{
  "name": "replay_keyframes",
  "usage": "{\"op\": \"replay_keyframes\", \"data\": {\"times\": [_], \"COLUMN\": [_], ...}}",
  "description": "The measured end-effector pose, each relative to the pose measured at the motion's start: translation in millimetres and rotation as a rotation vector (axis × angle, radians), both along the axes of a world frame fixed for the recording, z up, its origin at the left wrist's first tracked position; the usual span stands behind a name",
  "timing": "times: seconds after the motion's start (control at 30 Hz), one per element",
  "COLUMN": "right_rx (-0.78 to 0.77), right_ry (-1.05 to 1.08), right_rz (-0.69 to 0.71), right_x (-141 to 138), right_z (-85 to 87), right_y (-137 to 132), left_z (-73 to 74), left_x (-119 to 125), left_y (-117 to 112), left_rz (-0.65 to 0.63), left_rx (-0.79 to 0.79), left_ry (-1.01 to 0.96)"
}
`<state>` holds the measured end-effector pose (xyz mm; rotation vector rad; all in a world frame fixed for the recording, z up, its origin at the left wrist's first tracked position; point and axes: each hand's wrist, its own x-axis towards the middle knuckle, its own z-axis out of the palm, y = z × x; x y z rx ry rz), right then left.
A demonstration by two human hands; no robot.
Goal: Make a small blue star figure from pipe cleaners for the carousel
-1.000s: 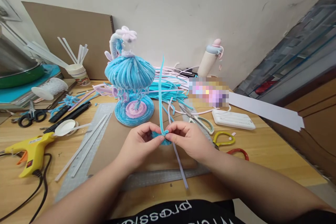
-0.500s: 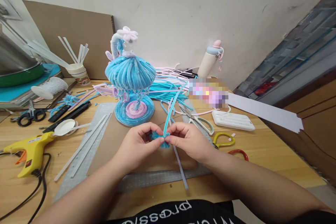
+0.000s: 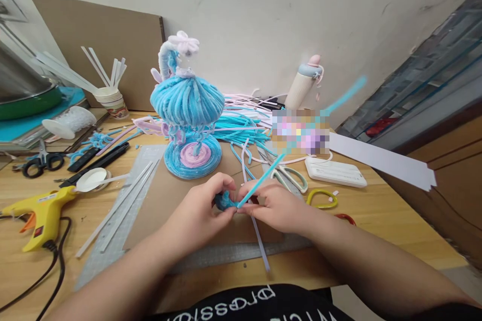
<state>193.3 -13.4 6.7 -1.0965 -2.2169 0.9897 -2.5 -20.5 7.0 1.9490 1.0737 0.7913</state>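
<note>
My left hand [image 3: 205, 208] is closed round a small curled bundle of blue pipe cleaner [image 3: 225, 200], partly hidden by the fingers. Close beside it, my right hand [image 3: 276, 205] pinches the same pipe cleaner where its long light-blue tail [image 3: 269, 178] leaves the bundle. That tail slants up and to the right, its far end blurred. Both hands are just above a brown cardboard sheet [image 3: 161, 220]. Behind them stands a blue jellyfish-like pipe cleaner lamp [image 3: 187, 100] on a round coiled base with a pink centre.
A yellow glue gun [image 3: 45, 208] with a cord lies at left, near black scissors [image 3: 43, 160]. Pale-handled scissors [image 3: 289, 175], yellow-handled scissors [image 3: 322, 198] and a white power bank [image 3: 335, 171] lie at right. Loose pipe cleaners [image 3: 241, 128] and a bottle [image 3: 301, 85] are at the back.
The pipe cleaner's free tail has swung from nearly upright to a slant toward the upper right. The blue bundle has turned between my fingers, and my hands remain together.
</note>
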Motion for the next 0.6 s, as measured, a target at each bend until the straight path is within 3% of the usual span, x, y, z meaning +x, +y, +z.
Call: {"op": "replay_keyframes", "data": {"times": [0.13, 0.3, 0.47, 0.6], "right_rx": [0.09, 0.074, -0.141, -0.465], "right_ry": [0.029, 0.029, 0.176, 0.343], "right_rz": [0.108, 0.07, -0.01, -0.099], "right_x": [1, -1, -6, -7], "right_z": [-0.6, -3.1, -11.1, -15.0], "right_y": [0, 1, 3, 4], "left_z": [0.8, 1.6, 0.0, -0.1], "left_x": [-1, -2, 0, 1], "left_y": [0, -1, -3, 0], "left_rz": [-0.031, -0.053, -0.097, -0.041], "left_rx": [0.038, 0.036, 0.049, 0.029], "left_ry": [0.047, 0.059, 0.095, 0.041]}}
